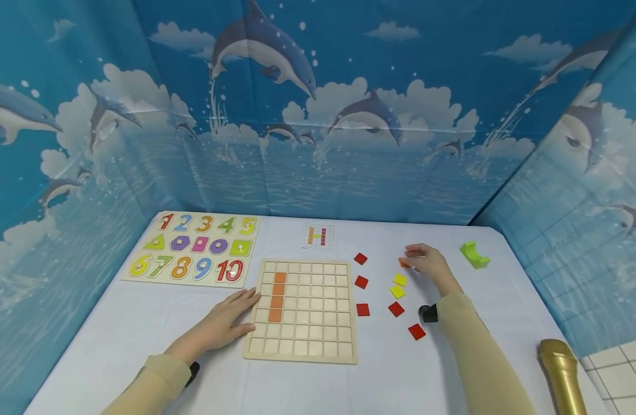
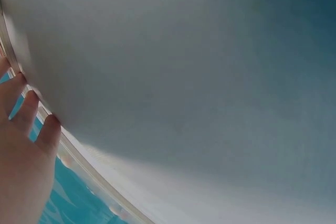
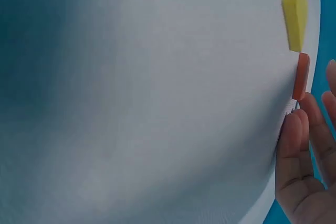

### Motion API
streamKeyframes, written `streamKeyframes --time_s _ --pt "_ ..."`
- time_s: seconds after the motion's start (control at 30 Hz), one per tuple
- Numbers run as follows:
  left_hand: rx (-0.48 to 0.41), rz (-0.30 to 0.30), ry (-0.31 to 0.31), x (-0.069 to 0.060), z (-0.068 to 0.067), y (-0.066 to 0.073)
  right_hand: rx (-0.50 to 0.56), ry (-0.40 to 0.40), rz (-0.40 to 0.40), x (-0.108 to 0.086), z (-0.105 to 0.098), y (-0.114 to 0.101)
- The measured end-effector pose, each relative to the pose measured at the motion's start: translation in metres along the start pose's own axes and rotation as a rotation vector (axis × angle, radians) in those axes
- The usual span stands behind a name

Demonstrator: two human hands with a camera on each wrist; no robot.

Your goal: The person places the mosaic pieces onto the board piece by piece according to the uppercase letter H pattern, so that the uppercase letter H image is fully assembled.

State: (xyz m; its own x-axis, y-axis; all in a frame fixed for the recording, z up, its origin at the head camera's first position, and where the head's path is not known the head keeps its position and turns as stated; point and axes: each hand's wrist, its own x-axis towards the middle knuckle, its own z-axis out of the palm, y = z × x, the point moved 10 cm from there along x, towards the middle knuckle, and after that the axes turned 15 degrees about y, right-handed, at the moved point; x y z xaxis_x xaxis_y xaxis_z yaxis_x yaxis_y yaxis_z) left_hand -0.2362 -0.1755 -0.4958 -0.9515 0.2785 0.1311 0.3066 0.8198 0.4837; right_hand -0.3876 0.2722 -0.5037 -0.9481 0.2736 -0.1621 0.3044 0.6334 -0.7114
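Note:
My left hand (image 1: 224, 323) rests with extended fingers against the left edge of a wooden grid board (image 1: 315, 333). Several orange square tiles (image 1: 277, 301) form a vertical column in the board's left part. To the right of the board, my right hand (image 1: 426, 263) touches a loose orange tile (image 3: 301, 77) with its fingertips; in the right wrist view the thumb lies a little apart from that tile. Two yellow tiles (image 1: 398, 292) lie just below this hand. Several red tiles (image 1: 362, 310) are scattered between the board and the right arm.
A number and shape puzzle board (image 1: 193, 248) lies at the back left. Behind the grid board is a small pattern card (image 1: 318, 236). A green curved block (image 1: 474, 255) sits at the back right, a gold microphone-like object (image 1: 561, 374) at the front right. Dolphin-print curtains (image 1: 318, 173) enclose the table.

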Motion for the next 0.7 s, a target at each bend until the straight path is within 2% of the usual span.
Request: streamKeyframes --time_s 0.1,0.43,0.7 --pt "0.007 0.003 -0.004 0.0 0.001 -0.001 -0.031 -0.005 -0.025 0.0 0.003 -0.001" --pt "0.01 -0.006 -0.004 0.001 0.001 -0.001 -0.086 0.004 -0.031 -0.006 0.004 -0.004" --pt "0.008 -0.017 -0.008 0.001 0.001 -0.002 -0.141 0.003 0.02 -0.011 0.001 0.001"
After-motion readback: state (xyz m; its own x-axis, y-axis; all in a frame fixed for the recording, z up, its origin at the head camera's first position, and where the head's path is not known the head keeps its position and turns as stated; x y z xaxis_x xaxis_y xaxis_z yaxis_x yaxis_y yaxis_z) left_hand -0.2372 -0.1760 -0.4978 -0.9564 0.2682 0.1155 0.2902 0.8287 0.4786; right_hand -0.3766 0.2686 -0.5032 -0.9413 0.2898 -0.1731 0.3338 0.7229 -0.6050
